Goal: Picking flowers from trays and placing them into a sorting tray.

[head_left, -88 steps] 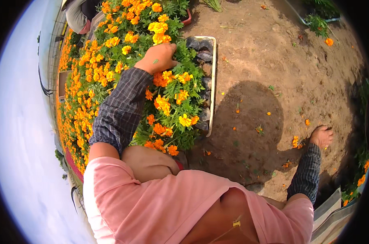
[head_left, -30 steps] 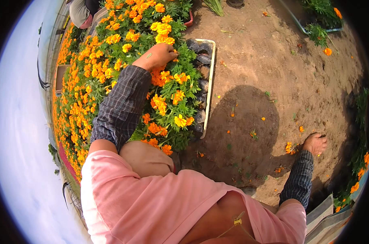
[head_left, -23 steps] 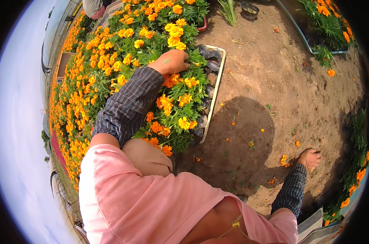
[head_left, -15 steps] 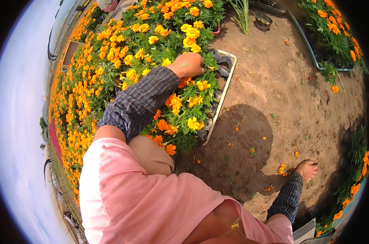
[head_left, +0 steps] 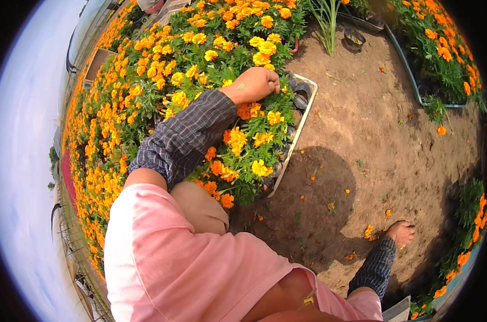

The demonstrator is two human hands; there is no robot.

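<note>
My left hand [head_left: 254,85] reaches over the orange and yellow marigolds [head_left: 237,139] near the corner of a tray with a pale rim [head_left: 292,147]. Its fingers are curled closed at the leaves; what they pinch, if anything, is hidden. A bit of green leaf sticks to the back of that hand. Dark plastic plant pots [head_left: 300,101] line the tray's inner edge. Off to the right, my right hand [head_left: 401,234] hangs low over the brown soil [head_left: 361,166], its fingers bent inward. Whatever it may hold is too small to make out.
Dense marigolds [head_left: 109,129] spread across the left. A blue-rimmed tray of marigolds [head_left: 415,80] lies at the far right, and more flowers [head_left: 471,236] at the near right. Far off are a black pot [head_left: 353,40] and grassy leaves [head_left: 326,27]. Loose petals [head_left: 369,232] dot the soil.
The view has shifted slightly. My left hand stays over the same flowers, turned a little with its fingers curled. My right hand remains low over the soil.
</note>
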